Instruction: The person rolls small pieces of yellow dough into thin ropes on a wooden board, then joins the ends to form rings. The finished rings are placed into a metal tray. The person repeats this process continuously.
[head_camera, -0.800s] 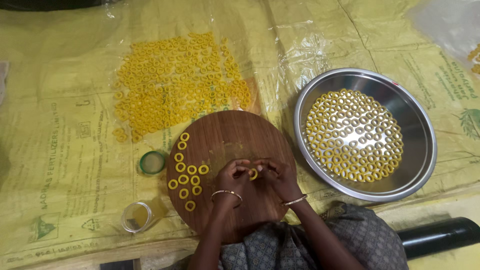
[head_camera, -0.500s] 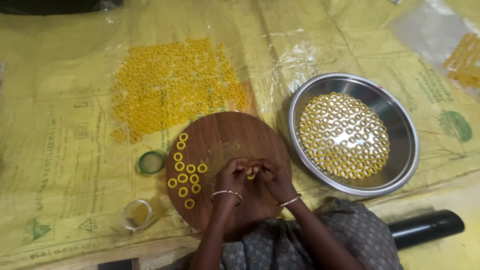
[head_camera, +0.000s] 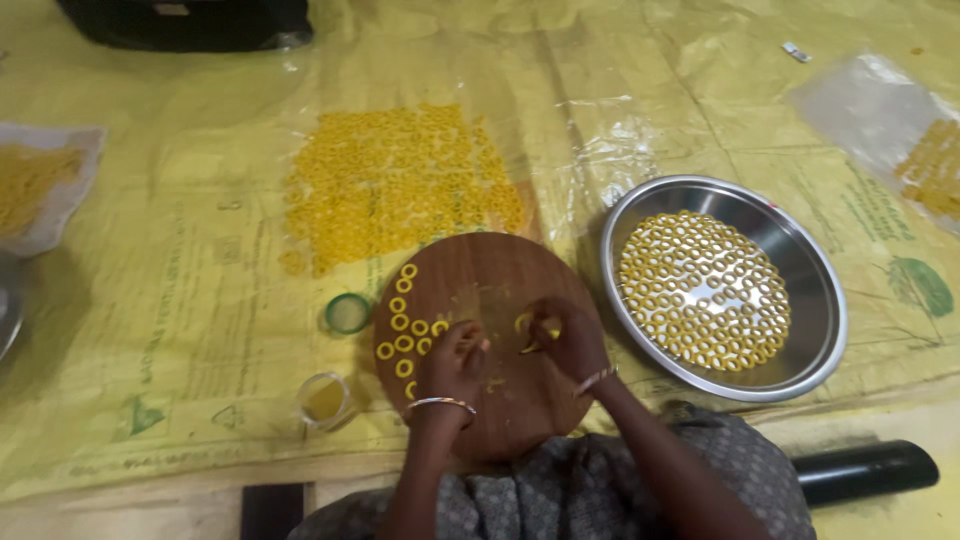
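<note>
1. Now I am resting my left hand (head_camera: 450, 362) on the round brown wooden board (head_camera: 490, 340), fingers curled; whether its grip is closing on anything I cannot tell.
2. I am pinching a small yellow dough ring (head_camera: 524, 324) in my right hand (head_camera: 566, 338), near the board's middle.
3. Finished yellow rings (head_camera: 404, 322) are lying along the board's left edge.
4. Right of the board, a round steel plate (head_camera: 815, 300) is holding many rings; beyond it, more are lying on a clear plastic sheet (head_camera: 400, 190).
</note>
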